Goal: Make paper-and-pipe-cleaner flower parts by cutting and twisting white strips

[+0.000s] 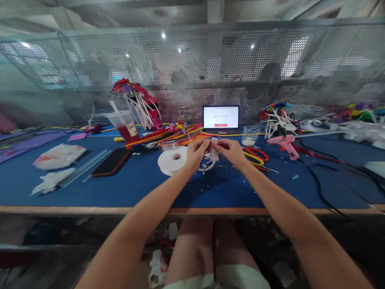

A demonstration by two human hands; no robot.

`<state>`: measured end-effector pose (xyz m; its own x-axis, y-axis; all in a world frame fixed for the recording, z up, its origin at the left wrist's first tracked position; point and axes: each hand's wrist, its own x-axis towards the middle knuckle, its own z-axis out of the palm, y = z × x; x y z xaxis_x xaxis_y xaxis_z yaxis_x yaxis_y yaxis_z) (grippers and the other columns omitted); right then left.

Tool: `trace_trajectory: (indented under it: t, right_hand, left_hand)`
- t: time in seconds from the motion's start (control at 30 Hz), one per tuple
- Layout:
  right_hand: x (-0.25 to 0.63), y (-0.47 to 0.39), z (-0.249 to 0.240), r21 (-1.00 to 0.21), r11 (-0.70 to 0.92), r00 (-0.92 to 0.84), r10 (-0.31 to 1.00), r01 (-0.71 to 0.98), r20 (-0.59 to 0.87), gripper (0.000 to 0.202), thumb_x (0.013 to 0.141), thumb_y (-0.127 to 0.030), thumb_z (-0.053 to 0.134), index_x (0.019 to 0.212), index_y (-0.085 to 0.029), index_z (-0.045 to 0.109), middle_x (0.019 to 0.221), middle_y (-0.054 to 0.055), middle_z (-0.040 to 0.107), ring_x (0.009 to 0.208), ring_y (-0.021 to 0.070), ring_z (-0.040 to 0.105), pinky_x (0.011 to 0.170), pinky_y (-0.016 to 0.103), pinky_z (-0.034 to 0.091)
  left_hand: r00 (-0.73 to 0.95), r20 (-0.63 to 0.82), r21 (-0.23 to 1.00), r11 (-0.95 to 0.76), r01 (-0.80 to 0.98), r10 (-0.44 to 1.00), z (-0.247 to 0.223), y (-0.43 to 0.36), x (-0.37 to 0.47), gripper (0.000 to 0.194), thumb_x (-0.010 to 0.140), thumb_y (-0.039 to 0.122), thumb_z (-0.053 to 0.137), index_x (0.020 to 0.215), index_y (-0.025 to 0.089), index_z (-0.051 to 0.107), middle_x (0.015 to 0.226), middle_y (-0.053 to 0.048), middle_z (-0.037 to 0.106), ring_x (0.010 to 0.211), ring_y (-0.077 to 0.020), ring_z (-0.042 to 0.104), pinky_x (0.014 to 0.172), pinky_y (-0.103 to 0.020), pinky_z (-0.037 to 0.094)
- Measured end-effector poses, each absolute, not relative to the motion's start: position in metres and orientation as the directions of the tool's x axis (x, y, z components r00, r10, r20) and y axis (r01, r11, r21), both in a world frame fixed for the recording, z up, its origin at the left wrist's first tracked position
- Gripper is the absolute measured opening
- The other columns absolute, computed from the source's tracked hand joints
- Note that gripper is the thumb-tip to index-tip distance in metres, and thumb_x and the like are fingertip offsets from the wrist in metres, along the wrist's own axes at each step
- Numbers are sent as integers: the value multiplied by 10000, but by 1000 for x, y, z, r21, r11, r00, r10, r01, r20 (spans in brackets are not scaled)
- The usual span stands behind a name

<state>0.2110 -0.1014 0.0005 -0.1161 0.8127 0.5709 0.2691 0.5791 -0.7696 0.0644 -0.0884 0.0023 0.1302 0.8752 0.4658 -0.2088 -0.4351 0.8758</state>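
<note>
Over the middle of the blue table, my left hand [196, 152] and my right hand [231, 151] are close together, each closed in a pinch. Between them a short piece of white ribbon [214, 149] stands upright, its lower part curving down toward the table. Fingertips of both hands meet its edges; exactly what lies under the left fingertips is partly hidden. A white ribbon spool [174, 159] lies flat just left of my left hand. Below the hands are small white and bluish bits, too small to name. Scissors with red and yellow handles [255, 157] lie right of my right hand.
A pink glue gun [285, 145] with a black cord rests at right. A lit tablet [221, 117] stands at the back. Leftward are a phone [111, 162], a drink cup [122, 125], a plastic bag [59, 156] and coloured pipe cleaners [150, 137]. A perforated metal screen [192, 60] rises behind.
</note>
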Motion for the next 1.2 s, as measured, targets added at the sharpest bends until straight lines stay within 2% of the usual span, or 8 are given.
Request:
trace_trajectory:
  t: [0.23,0.37,0.5,0.57,0.7,0.9,1.0,1.2]
  right_hand:
    - [212,-105,6,-691,587,-134,794,423,593,291,790,-401,510,654,-165,612,596,6,606,561,125,539,550,240,385]
    - [215,-106,8,-622,551,-122,795,557,594,341,807,-448,480,665,-176,628,562,-6,586,527,116,504,523,242,348]
    - [220,-104,9,-619,498,-104,822,608,559,372,803,-465,488,568,-186,567,504,-5,561,491,106,483,525,248,352]
    - [222,-102,9,-637,490,-65,820,595,569,330,784,-463,513,606,-190,559,533,-3,564,497,103,478,526,248,362]
    - [224,-97,6,-691,569,-59,789,446,611,247,743,-393,568,877,-187,596,768,24,628,621,110,527,595,250,421]
    - [218,-97,1,-751,575,-49,803,326,593,212,730,-367,580,836,-194,642,792,25,653,690,132,570,631,267,448]
    - [216,-100,1,-772,571,-51,812,279,582,241,744,-396,567,853,-203,662,788,24,668,707,144,591,646,276,458]
    - [217,-100,1,-755,569,-1,799,326,602,274,721,-435,598,807,-190,687,749,30,676,686,150,594,637,284,462]
  left_hand:
    - [171,464,885,-443,-146,869,0,-87,65,211,632,304,700,771,146,689,706,-27,686,629,-122,606,643,-259,487]
    - [188,431,902,-414,-122,883,-1,-87,67,185,608,276,707,737,145,683,680,-21,675,611,-119,595,627,-263,482]
    - [186,428,904,-416,-104,884,-1,-88,68,147,617,245,686,724,145,666,649,-8,654,584,-102,573,591,-241,457]
    - [180,420,907,-406,-112,889,0,-89,68,137,629,247,669,719,146,646,632,0,639,574,-97,565,576,-234,448]
    - [219,406,913,-384,-140,887,0,-92,69,143,643,251,649,727,156,583,603,18,605,541,-85,543,550,-223,436]
    - [251,375,916,-316,-247,892,-1,-94,71,308,626,247,679,825,197,449,561,59,570,488,-73,522,513,-210,429]
    - [265,354,921,-285,-265,897,-2,-93,72,376,594,272,716,847,193,449,564,60,574,486,-67,521,518,-207,434]
    - [314,313,939,-244,-240,896,-2,-94,72,444,537,303,762,858,172,486,585,50,589,520,-76,552,545,-214,445]
